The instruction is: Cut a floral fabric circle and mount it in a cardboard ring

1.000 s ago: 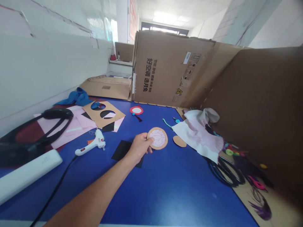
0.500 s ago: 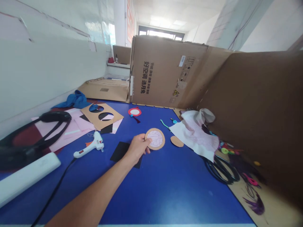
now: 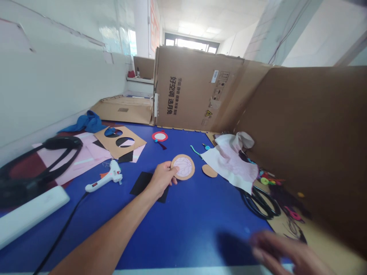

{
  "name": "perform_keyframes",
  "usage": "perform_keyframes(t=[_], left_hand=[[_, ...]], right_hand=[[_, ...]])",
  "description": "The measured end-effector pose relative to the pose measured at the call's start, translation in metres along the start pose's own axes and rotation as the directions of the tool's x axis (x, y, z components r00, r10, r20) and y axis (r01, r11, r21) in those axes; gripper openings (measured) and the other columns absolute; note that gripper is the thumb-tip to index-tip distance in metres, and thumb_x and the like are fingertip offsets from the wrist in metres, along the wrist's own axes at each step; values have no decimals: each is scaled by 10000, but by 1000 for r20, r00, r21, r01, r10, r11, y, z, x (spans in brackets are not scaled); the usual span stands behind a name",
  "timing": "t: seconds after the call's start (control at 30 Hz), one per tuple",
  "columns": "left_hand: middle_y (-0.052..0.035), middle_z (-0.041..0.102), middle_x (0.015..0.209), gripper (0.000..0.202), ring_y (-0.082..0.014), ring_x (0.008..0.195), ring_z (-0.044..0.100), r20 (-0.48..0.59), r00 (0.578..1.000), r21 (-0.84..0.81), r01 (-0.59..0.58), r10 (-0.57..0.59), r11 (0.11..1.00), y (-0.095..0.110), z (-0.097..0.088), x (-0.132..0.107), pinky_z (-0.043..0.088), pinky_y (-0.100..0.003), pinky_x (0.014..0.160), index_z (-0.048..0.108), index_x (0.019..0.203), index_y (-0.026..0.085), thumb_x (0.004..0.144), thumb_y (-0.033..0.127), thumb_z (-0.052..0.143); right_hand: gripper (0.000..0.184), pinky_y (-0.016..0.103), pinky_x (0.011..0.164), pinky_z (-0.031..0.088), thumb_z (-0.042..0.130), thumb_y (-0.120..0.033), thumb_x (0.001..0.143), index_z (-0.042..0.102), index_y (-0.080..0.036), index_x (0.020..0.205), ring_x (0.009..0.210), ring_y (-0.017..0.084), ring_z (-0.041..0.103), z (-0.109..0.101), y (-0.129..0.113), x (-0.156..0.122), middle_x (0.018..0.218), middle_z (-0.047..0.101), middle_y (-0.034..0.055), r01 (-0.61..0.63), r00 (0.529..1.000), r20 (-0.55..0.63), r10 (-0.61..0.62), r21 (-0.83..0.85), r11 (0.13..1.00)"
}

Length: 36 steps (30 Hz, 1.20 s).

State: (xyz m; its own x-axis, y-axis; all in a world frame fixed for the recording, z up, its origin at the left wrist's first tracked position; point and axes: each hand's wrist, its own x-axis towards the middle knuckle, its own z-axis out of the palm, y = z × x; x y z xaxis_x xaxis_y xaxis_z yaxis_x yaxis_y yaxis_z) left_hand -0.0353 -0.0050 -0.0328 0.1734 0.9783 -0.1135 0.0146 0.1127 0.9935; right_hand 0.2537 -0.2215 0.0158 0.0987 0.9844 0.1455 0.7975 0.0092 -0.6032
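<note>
Pinched in my left hand (image 3: 163,176) is a round cardboard ring with a white, purple-lined centre (image 3: 183,167), held just above the blue table (image 3: 183,229). Beneath that hand lies a black square sheet (image 3: 141,183), partly covered. An oval cardboard disc (image 3: 209,170) rests to the right of the ring. My right hand (image 3: 282,250) is at the lower right, smeared by motion, so its fingers cannot be read. A red-rimmed round piece with a tassel (image 3: 159,136) lies farther back.
On the left are a white glue gun (image 3: 106,177), cardboard with two round holes (image 3: 134,147), pink sheets (image 3: 83,160) and a white bar-shaped object (image 3: 34,214). A white cloth (image 3: 229,160) and black-handled scissors (image 3: 258,202) lie right. Tall cardboard walls (image 3: 197,91) stand behind.
My right hand has come into view at the lower right. My left hand still holds the round piece in about the same place; the whole view has shifted slightly.
</note>
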Motion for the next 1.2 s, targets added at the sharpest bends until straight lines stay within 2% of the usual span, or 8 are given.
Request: perform_keyframes(t=[0.07,0.17,0.27,0.33,0.47,0.63,0.8,1.2], left_hand=[[15,625,558,103,-96,437,574,5,1000,-9,-12,12,1000,1,-2,0,346,-188,411,671,868,155,930,234,650],[17,623,568,122,-94,450,579,3,999,-13,-38,38,999,2,-6,1,358,-184,421,675,888,150,937,258,647],[19,625,578,129,-94,455,582,-13,998,7,-59,59,998,2,-9,3,358,-183,422,676,896,155,934,276,650],[21,627,576,133,-96,451,580,-22,998,21,-59,60,998,1,-10,4,359,-186,421,675,897,161,927,290,657],[18,629,557,150,-98,447,571,-29,998,34,-62,63,997,1,-11,4,357,-187,426,685,909,164,916,312,663],[9,637,565,199,-101,459,582,-48,996,48,-68,70,997,3,-11,2,361,-187,434,696,908,158,893,356,685],[8,641,568,237,-99,456,577,-53,994,54,-91,94,994,1,-12,3,365,-187,433,696,919,156,875,389,705],[2,646,578,302,-101,455,571,-47,995,45,-89,91,995,2,-9,1,360,-195,430,716,933,153,840,436,766]], right_hand=[[281,383,694,636,741,-609,901,804,-336,925,800,294,760,9,-18,46,887,804,51,30,999,37,-32,76,997],[374,381,790,603,705,-581,901,786,-252,1060,891,280,743,32,-49,127,991,803,80,67,995,-93,-44,252,966],[514,367,789,573,791,-508,806,734,-200,1213,892,252,717,65,-64,189,1002,780,86,82,996,-5,-91,474,877],[564,362,803,557,827,-509,777,716,-181,1223,870,234,705,87,-63,210,957,769,69,20,988,110,-108,604,796],[563,332,757,534,876,-581,745,746,-190,1129,820,204,674,115,-47,215,930,758,42,-94,978,192,-78,746,659],[501,288,723,523,869,-631,797,788,-202,1044,779,167,642,118,-29,209,853,724,15,-194,954,290,-81,799,569],[518,246,679,529,898,-657,764,790,-200,983,730,134,644,120,-24,210,799,707,0,-291,919,386,-75,796,530],[554,218,604,496,962,-658,643,711,-189,799,592,95,596,129,-31,207,667,676,-33,-324,907,414,-77,801,503]])
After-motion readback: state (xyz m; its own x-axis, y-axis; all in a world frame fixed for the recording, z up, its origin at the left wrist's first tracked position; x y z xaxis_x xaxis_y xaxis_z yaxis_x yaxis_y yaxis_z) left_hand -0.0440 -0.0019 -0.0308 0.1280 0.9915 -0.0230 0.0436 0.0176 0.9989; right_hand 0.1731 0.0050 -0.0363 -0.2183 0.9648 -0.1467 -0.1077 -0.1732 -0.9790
